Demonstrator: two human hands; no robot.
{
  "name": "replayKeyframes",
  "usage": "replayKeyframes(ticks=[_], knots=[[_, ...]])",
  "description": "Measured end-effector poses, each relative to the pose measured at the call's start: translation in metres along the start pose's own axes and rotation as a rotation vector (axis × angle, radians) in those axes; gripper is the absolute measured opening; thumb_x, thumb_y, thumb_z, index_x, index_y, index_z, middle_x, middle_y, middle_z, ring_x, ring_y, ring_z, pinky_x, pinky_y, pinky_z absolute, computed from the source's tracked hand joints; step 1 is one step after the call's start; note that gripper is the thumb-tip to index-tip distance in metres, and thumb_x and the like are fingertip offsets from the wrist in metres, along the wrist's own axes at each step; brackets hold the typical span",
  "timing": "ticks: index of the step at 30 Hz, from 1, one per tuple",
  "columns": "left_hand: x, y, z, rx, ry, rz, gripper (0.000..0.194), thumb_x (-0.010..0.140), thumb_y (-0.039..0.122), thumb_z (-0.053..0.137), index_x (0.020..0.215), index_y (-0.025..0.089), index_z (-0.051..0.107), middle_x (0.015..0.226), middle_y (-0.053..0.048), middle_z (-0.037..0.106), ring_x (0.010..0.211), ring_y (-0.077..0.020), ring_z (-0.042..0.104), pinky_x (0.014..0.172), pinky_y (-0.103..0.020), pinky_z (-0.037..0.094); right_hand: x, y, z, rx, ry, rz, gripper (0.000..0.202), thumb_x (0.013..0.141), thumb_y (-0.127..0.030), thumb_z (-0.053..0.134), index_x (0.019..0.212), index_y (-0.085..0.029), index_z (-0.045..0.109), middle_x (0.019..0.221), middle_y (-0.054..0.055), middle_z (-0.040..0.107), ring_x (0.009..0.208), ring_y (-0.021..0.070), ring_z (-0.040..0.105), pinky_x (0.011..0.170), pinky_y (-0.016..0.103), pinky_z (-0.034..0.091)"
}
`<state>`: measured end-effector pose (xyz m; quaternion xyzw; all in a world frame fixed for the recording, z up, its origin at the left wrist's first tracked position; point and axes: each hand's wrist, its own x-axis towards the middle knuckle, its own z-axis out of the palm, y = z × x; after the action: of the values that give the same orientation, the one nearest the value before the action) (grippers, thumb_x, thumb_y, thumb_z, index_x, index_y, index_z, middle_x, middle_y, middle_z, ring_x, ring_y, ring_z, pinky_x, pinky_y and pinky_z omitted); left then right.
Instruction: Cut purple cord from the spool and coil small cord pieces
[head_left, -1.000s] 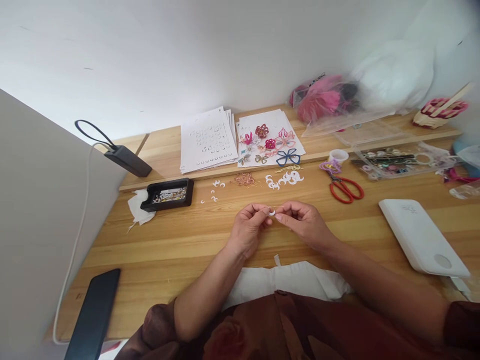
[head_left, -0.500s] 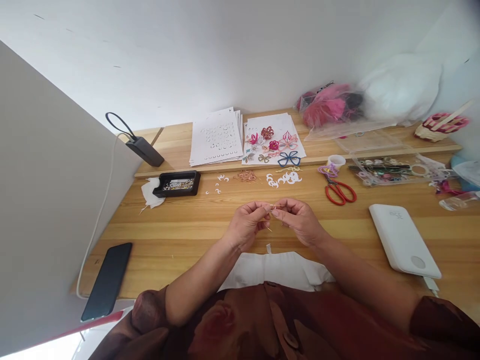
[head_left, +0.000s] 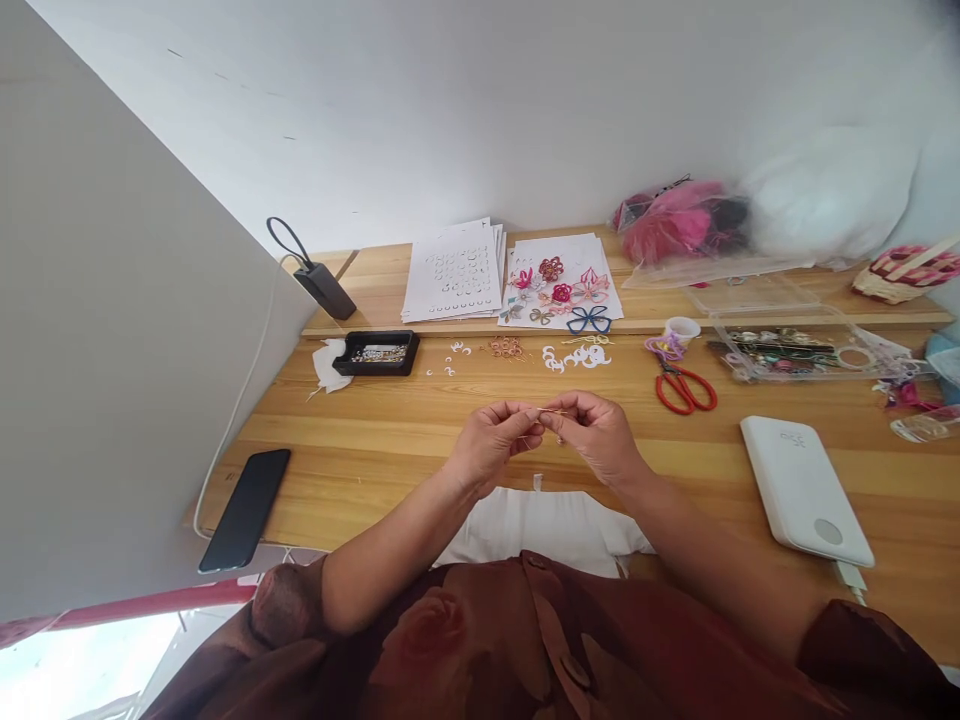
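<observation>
My left hand (head_left: 499,440) and my right hand (head_left: 596,430) meet over the near middle of the table, thumbs and fingers pinched. Between them runs a thin gold wire (head_left: 553,411), gripped from both sides. A tiny bead-like piece shows just under my right fingertips, too small to make out. Beyond the hands lie white paper crescents (head_left: 577,357) and a cluster of copper-coloured wire loops (head_left: 507,347). Finished-looking wire flowers, among them a dark blue one (head_left: 589,319) and a red one (head_left: 551,268), rest on white paper.
Red-handled scissors (head_left: 686,390), a white power bank (head_left: 806,490) and a clear box of trinkets (head_left: 787,350) stand to the right. On the left are a black tray of beads (head_left: 377,354), a phone (head_left: 246,510) and a black device (head_left: 325,290). Paper sheets (head_left: 454,270) lie at the back.
The camera view has shifted, so the table appears further right. Both hands keep their pinch on the wire; the wire end that hung below the left fingers shows less now.
</observation>
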<state>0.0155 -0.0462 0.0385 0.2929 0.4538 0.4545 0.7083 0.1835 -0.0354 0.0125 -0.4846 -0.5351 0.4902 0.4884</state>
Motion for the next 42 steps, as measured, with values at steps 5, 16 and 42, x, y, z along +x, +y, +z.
replayKeyframes(ticks=[5,16,42], knots=[[-0.005,0.002,0.002,0.029,0.039,0.04,0.045,0.055,0.044,0.099,0.076,0.014,0.073,0.076,-0.003,0.071,0.07,-0.0108,0.064,0.072,-0.026,0.054,-0.004,-0.005,0.004,-0.046,0.019,-0.078,0.028,0.075,-0.044,0.081,0.082,-0.018,0.079,0.054,-0.006,0.044,0.052,0.0106,0.037,0.051,0.028,0.032],[-0.006,0.003,0.0,0.213,0.101,0.131,0.043,0.061,0.05,0.094,0.078,0.016,0.073,0.077,-0.003,0.071,0.073,-0.0124,0.065,0.067,-0.023,0.048,-0.008,-0.002,0.005,-0.096,0.023,-0.159,0.024,0.082,-0.039,0.077,0.091,-0.016,0.079,0.056,-0.007,0.046,0.053,0.0107,0.039,0.053,0.028,0.035],[0.003,-0.011,-0.001,0.352,0.184,0.408,0.022,0.075,0.037,0.082,0.076,0.018,0.072,0.071,0.0,0.065,0.067,-0.0127,0.055,0.069,-0.029,0.044,-0.014,0.006,0.016,-0.228,0.208,-0.223,0.027,0.082,-0.041,0.079,0.085,-0.015,0.083,0.05,-0.007,0.041,0.049,0.0091,0.035,0.052,0.027,0.032]])
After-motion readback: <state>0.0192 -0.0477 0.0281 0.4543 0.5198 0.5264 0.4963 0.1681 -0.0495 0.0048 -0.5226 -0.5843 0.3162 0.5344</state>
